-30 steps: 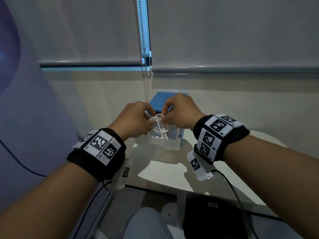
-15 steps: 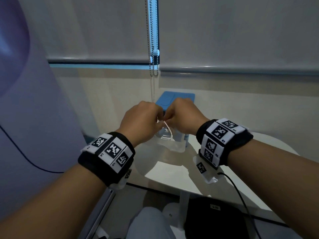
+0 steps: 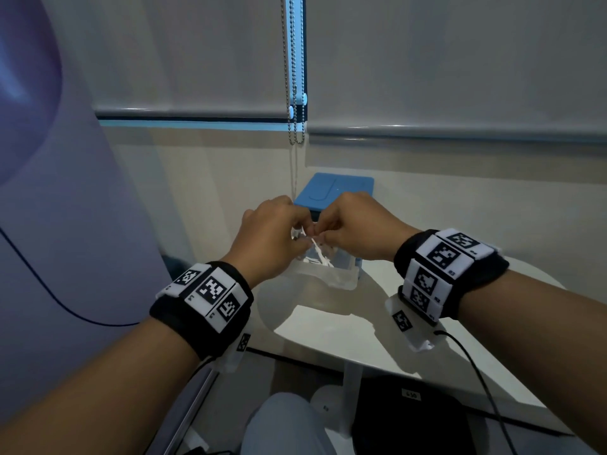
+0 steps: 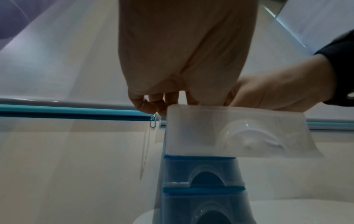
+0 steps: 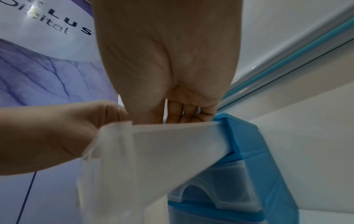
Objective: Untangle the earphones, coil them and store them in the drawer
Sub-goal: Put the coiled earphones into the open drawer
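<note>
White table (image 3: 368,339), far edge: I see L hand (image 3: 272,238) & R hand (image 3: 358,231) pinching earphones (image 3: 318,249) over open drawer (image 3: 341,280).

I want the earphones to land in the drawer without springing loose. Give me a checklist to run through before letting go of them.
1. Top drawer pulled out: ok, it stands open in front of the blue drawer unit.
2. Hands over the drawer: ok, left hand and right hand are above its opening.
3. Grip on the earphones: ok, both hands pinch the white cable.
4. Cable fully coiled: cannot tell, the fingers hide most of it; a strand hangs down into the drawer.
5. Cable clear of the drawer's rim: cannot tell.
6. Lower drawers shut: ok in the left wrist view.
</note>
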A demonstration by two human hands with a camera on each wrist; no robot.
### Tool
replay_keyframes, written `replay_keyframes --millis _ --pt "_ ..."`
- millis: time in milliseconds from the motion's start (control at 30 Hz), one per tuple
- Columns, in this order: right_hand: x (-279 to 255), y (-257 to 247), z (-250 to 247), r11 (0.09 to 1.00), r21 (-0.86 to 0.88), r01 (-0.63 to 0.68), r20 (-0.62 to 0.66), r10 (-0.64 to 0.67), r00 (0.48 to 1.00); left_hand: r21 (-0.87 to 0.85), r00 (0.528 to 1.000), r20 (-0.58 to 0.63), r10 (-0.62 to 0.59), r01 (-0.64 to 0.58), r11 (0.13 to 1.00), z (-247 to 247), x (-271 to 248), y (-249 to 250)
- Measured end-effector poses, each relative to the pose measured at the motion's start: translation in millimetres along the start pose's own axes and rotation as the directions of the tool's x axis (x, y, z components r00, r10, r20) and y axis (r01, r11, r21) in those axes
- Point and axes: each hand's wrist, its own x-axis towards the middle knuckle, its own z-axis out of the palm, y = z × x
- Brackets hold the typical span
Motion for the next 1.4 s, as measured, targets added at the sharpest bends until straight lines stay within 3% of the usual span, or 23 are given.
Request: replay_keyframes --millis 233,433,567,700,867,1033,1167,1300,1400 --pt "-14 4 -1 0.996 -0.065 0.056 0.118 -0.048 0.992 -0.151 0.993 -0.001 0.115 -0.113 0.982 5 -5 -6" --pt "-19 9 -12 0.996 -0.034 0.079 0.102 -0.075 0.992 -0.015 0.985 -0.025 0.168 -0.168 0.986 5 -6 -9" --pt "-32 14 -13 0.986 0.000 0.166 0.039 -0.166 0.985 0.012 0.953 0.000 0.303 -0.303 0.953 2 -19 -18" --pt "-42 16 -11 0.963 -0.097 0.252 0.067 -0.246 0.967 -0.003 0.913 0.040 0.407 -0.407 0.913 -3 -30 -27" --pt "-41 24 -11 0.970 -0.099 0.220 0.003 -0.221 0.975 0.095 0.870 0.069 0.489 -0.493 0.865 -3 -24 -31" --pt "-33 34 -12 0.988 -0.090 0.126 -0.066 -0.132 0.989 0.105 0.885 0.057 0.462 -0.465 0.879 2 -7 -27" --pt "-20 47 -10 0.999 -0.025 0.020 -0.046 -0.022 0.999 0.076 0.917 0.021 0.399 -0.399 0.914 8 5 -26" --pt "-9 54 -4 0.997 0.006 -0.073 -0.025 0.073 0.997 -0.089 0.968 -0.102 0.228 -0.238 0.967 16 16 -26" --pt "-6 56 -2 0.995 -0.011 -0.096 -0.032 0.096 0.995 -0.251 0.991 -0.069 0.111 -0.124 0.960 24 24 -27"
